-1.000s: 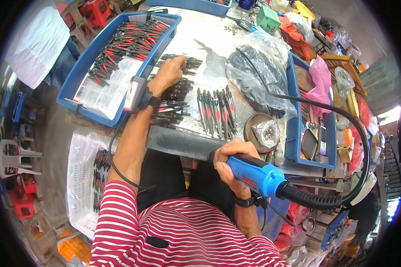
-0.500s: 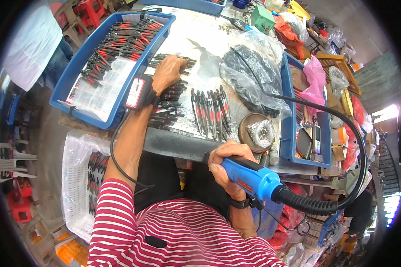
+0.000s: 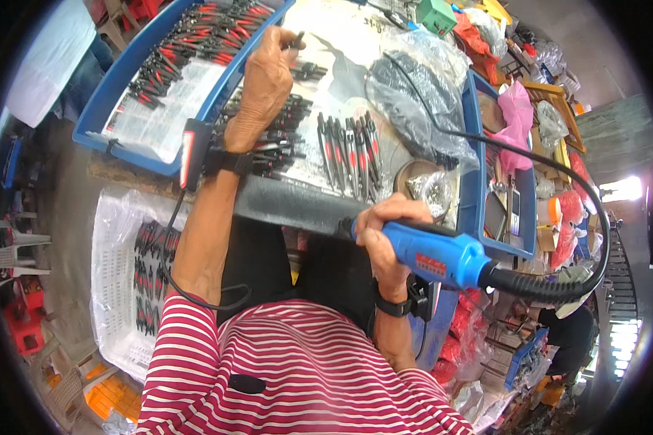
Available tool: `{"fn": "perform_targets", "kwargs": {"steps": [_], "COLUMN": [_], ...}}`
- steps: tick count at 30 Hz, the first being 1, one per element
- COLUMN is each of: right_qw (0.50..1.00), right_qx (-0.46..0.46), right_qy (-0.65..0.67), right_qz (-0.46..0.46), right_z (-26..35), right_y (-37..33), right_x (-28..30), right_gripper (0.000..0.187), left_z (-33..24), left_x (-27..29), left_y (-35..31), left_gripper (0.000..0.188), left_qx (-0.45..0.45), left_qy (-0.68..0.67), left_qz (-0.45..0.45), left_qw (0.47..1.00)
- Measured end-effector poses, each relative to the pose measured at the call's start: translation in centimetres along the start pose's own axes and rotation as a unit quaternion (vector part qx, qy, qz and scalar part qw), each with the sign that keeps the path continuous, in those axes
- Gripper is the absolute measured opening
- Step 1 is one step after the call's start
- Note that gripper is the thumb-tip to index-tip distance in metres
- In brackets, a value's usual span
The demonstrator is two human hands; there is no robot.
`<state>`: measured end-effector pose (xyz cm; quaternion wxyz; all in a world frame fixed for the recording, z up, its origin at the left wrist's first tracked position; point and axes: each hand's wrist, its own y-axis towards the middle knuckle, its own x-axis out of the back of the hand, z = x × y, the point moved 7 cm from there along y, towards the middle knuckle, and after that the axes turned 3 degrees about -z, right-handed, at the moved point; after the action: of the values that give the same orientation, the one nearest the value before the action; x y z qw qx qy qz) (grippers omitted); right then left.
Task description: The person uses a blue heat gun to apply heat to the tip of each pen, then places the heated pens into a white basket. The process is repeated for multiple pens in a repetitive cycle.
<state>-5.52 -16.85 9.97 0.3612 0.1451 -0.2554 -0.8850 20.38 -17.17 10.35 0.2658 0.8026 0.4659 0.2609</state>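
Observation:
My left hand is over the table's left side, its fingers pinched on a slim dark piece whose kind I cannot make out. Beneath and beside that hand lie stacked slim black-and-red pieces, pen-like in shape. A separate row of similar pieces lies side by side, pointing away from me. My right hand is wrapped round a blue corded hand-held power tool, near the table's front edge. From its rear a thick black ribbed cord sleeve runs right. The tool's front end is hidden by my fingers.
A blue tray with many black-and-red pieces stands at the far left. Below it is a white plastic basket. Right of the row lie clear plastic bags, a round dish and another blue tray. The black cord arches over them.
My left hand has moved up and away from the stack, with a dark piece now showing at its fingertips. My right hand and the blue tool have shifted slightly right and up.

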Motion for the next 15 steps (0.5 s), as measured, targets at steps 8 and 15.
{"fn": "perform_targets", "kwargs": {"steps": [8,15], "right_qw": [0.999,0.997], "right_qx": [-0.023,-0.042], "right_qy": [0.009,-0.037], "right_qz": [-0.041,-0.052], "right_z": [-0.5,-0.1], "right_y": [0.1,0.3], "right_x": [0.3,-0.1], "right_gripper": [0.028,0.024], "left_z": [-6.9,-5.9], "left_x": [3.3,2.4], "left_y": [-10.2,-20.6], "left_gripper": [0.023,0.026], "left_qx": [0.233,0.461], "left_qy": [-0.209,-0.308], "left_qz": [0.042,0.111], "left_qw": [0.949,0.825]}}
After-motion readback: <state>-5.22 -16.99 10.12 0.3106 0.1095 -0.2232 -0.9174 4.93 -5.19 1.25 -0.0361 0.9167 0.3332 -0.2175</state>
